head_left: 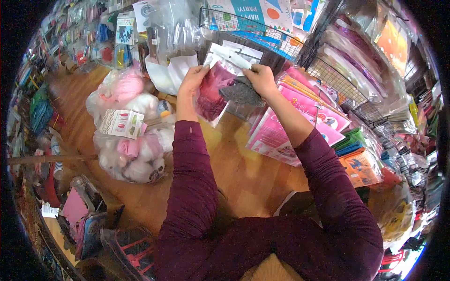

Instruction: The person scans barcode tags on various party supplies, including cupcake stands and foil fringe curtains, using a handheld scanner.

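Both arms reach forward to a clear hanging packet of dark pink and purple feather-like material (213, 93). My left hand (193, 80) pinches the packet's upper left edge. At the opposite side, my right hand (261, 80) is closed on a dark grey cloth (242, 92), its fingers right at the packet's upper right corner. The cloth hangs below those fingers and overlaps the packet's right side. Behind the packet, other white-topped packets (241, 49) hang on the rack.
Bagged plush toys (140, 154) hang at left. Pink printed packs (286, 129) hang at right, beneath wire baskets (340, 82). A party banner (251, 14) sits in a basket at the top. Wooden floor (234, 159) shows below my hands.
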